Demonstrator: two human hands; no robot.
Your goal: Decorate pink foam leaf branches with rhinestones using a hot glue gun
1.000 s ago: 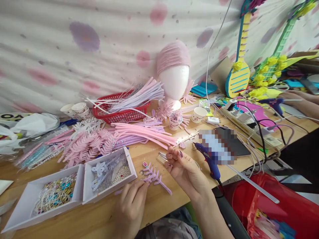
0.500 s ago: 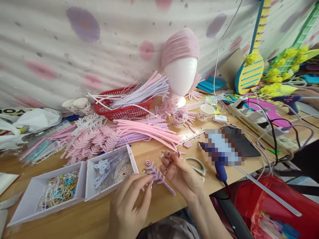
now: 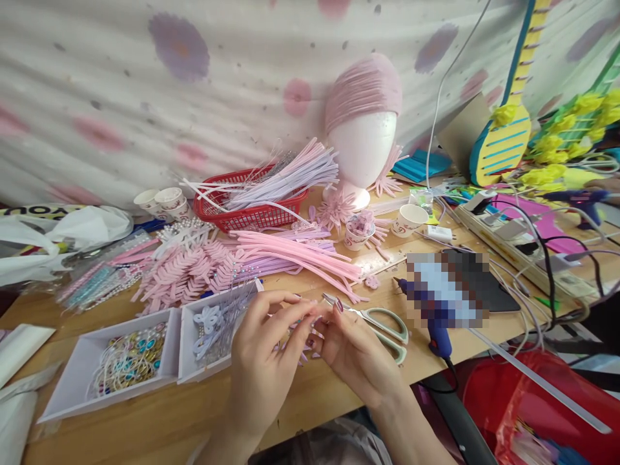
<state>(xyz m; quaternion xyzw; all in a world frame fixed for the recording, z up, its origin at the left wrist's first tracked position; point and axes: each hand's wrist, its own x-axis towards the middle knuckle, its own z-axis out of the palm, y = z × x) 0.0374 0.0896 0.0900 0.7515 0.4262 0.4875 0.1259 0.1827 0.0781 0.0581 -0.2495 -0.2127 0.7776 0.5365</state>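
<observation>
My left hand (image 3: 266, 361) has its thumb and fingertips pinched together, and whatever is between them is too small to make out. Its fingertips meet those of my right hand (image 3: 358, 361), whose fingers are curled in a pinch too. A small silvery tip shows by the right fingers; I cannot tell whether it is held. Behind the hands, bits of a lilac pipe-cleaner sprig (image 3: 294, 342) show, mostly covered. Scissors (image 3: 394, 323) with pale green handles lie just right of my right hand. Left of my left hand is a white box (image 3: 181, 352) of beads and wire stems.
A red basket (image 3: 252, 216) holds pipe cleaners, with pink bundles (image 3: 295, 252) before it. A foam head (image 3: 361, 148) stands behind. On the right lie a blue glue gun (image 3: 438, 329), a blurred phone, and a power strip (image 3: 513, 242) with cables. Another box (image 3: 62, 400) holds gems.
My hands have come together, fingertips now meeting where there was a gap. The lilac sprig, earlier plain between them, is mostly hidden. The view has shifted slightly left.
</observation>
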